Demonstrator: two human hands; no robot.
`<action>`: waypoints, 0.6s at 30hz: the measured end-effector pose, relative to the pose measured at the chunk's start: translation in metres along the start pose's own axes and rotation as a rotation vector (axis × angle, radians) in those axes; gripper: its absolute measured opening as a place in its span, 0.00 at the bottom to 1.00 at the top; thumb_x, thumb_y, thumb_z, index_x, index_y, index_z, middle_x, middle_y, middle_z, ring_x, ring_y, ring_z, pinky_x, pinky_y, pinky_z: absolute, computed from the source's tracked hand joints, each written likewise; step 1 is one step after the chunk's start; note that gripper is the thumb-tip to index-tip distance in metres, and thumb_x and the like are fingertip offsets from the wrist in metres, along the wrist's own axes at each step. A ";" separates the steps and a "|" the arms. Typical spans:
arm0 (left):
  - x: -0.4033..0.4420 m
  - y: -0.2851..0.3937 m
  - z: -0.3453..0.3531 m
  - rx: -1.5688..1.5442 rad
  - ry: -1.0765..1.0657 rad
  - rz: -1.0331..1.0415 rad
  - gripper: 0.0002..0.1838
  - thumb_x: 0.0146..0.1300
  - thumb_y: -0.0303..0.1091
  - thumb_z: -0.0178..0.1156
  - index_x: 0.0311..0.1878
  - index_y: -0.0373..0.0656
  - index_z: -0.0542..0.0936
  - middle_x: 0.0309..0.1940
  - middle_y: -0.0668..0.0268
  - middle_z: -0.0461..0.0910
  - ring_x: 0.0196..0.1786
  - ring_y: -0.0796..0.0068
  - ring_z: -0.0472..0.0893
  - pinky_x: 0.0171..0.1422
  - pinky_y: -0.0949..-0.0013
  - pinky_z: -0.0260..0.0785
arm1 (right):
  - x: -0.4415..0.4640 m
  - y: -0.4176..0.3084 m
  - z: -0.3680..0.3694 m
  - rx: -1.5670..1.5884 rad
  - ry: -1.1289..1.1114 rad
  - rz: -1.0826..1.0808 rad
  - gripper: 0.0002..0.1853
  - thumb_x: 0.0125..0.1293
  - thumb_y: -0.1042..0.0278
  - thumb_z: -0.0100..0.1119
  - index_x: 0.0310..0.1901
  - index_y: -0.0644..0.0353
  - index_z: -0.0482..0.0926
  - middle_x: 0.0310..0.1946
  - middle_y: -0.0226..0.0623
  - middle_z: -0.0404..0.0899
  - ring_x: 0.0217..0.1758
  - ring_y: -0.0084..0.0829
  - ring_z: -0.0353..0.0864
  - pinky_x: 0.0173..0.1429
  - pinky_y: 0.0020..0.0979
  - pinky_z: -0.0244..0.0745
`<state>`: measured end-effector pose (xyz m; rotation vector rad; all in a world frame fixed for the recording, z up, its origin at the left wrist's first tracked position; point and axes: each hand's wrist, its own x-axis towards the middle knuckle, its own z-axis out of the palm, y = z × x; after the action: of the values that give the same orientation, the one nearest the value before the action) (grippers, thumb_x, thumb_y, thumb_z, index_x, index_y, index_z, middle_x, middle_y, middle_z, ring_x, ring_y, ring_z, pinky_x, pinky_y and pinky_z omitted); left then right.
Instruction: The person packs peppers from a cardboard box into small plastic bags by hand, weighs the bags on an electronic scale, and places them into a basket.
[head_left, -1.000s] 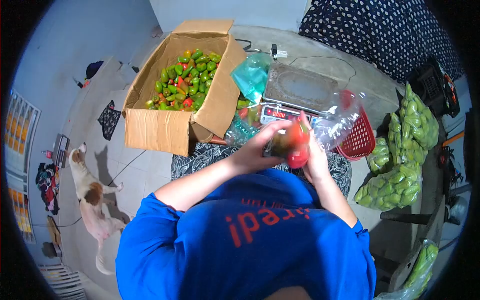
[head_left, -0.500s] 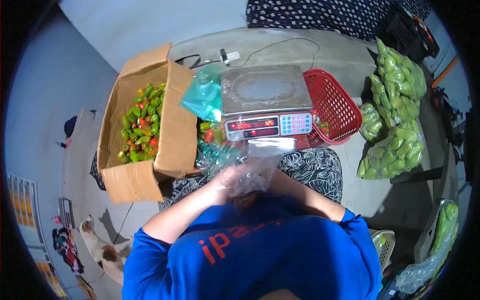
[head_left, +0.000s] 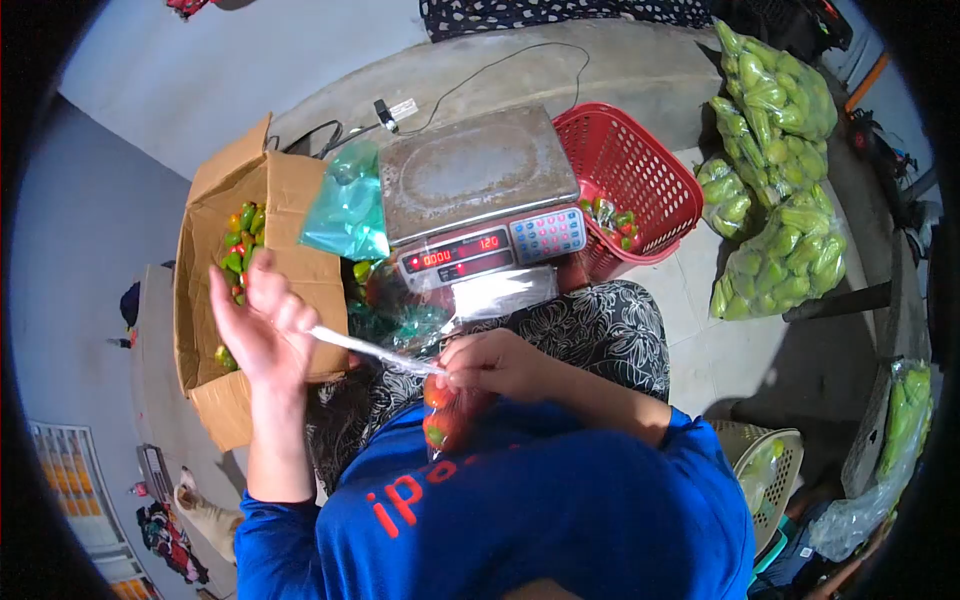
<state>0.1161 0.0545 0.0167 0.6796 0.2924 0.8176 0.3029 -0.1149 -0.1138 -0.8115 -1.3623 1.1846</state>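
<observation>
A clear plastic bag with red peppers in its bottom hangs close to the blue shirt. My right hand pinches the bag's neck just above the peppers. The bag's twisted top stretches as a white strand to my left hand, which grips its end between thumb and fingers. That left hand is raised in front of a cardboard box holding green and red peppers. Beyond my hands stands a digital scale with a lit red display; its metal plate carries nothing.
A red basket with several small packed peppers stands right of the scale. Green plastic bags lie between box and scale. Large bags of green vegetables rest on the floor at right. A cable runs behind.
My left hand has moved left and up, drawing the bag's top into a twisted strand. My right hand now pinches the neck in plain view. The head view has shifted and turned.
</observation>
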 end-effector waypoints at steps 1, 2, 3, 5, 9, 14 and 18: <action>0.004 0.008 0.004 0.051 0.062 0.156 0.21 0.70 0.54 0.44 0.43 0.43 0.72 0.15 0.79 0.50 0.16 0.86 0.49 0.21 0.76 0.43 | -0.002 0.001 0.000 -0.041 0.030 0.030 0.13 0.64 0.61 0.56 0.37 0.63 0.80 0.36 0.41 0.80 0.46 0.35 0.78 0.54 0.33 0.69; 0.010 0.022 0.001 0.202 -0.101 0.318 0.16 0.71 0.47 0.45 0.40 0.43 0.71 0.17 0.78 0.50 0.17 0.86 0.50 0.23 0.77 0.44 | -0.005 0.002 -0.001 -0.081 0.054 0.057 0.13 0.64 0.60 0.56 0.37 0.63 0.80 0.36 0.41 0.80 0.44 0.35 0.78 0.53 0.33 0.70; 0.011 0.028 0.008 0.506 0.089 0.642 0.12 0.70 0.42 0.47 0.35 0.44 0.71 0.17 0.76 0.52 0.19 0.85 0.52 0.24 0.76 0.47 | -0.006 0.003 -0.002 -0.123 0.074 0.083 0.13 0.64 0.60 0.56 0.37 0.63 0.80 0.36 0.42 0.80 0.43 0.36 0.79 0.53 0.33 0.70; 0.002 0.021 0.022 1.174 0.111 0.830 0.07 0.65 0.36 0.51 0.35 0.43 0.73 0.19 0.71 0.64 0.24 0.79 0.65 0.30 0.73 0.59 | -0.004 0.010 -0.004 -0.090 0.105 0.142 0.12 0.64 0.61 0.56 0.37 0.63 0.81 0.35 0.38 0.80 0.41 0.30 0.79 0.51 0.29 0.71; -0.010 -0.033 0.040 1.892 -0.957 0.587 0.14 0.52 0.29 0.56 0.44 0.41 0.77 0.42 0.59 0.75 0.50 0.61 0.73 0.59 0.58 0.63 | 0.004 0.002 0.006 0.139 0.100 0.348 0.10 0.66 0.65 0.56 0.39 0.63 0.80 0.31 0.31 0.80 0.35 0.20 0.77 0.43 0.23 0.72; -0.035 -0.065 0.005 1.966 -0.893 0.181 0.09 0.54 0.33 0.52 0.38 0.41 0.74 0.30 0.60 0.74 0.33 0.62 0.79 0.33 0.63 0.73 | 0.007 -0.023 0.020 0.283 0.169 0.437 0.09 0.65 0.68 0.56 0.38 0.65 0.79 0.32 0.28 0.79 0.33 0.19 0.77 0.38 0.21 0.72; -0.031 -0.052 -0.006 1.989 -1.119 0.289 0.07 0.53 0.33 0.53 0.34 0.42 0.72 0.23 0.63 0.71 0.24 0.64 0.78 0.23 0.64 0.71 | -0.004 -0.014 0.006 0.259 0.002 0.446 0.08 0.62 0.69 0.57 0.36 0.66 0.79 0.35 0.32 0.79 0.37 0.23 0.78 0.43 0.24 0.73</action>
<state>0.1228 0.0085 -0.0230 2.9167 -0.1531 0.0093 0.2998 -0.1237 -0.1010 -0.9539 -1.0222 1.6655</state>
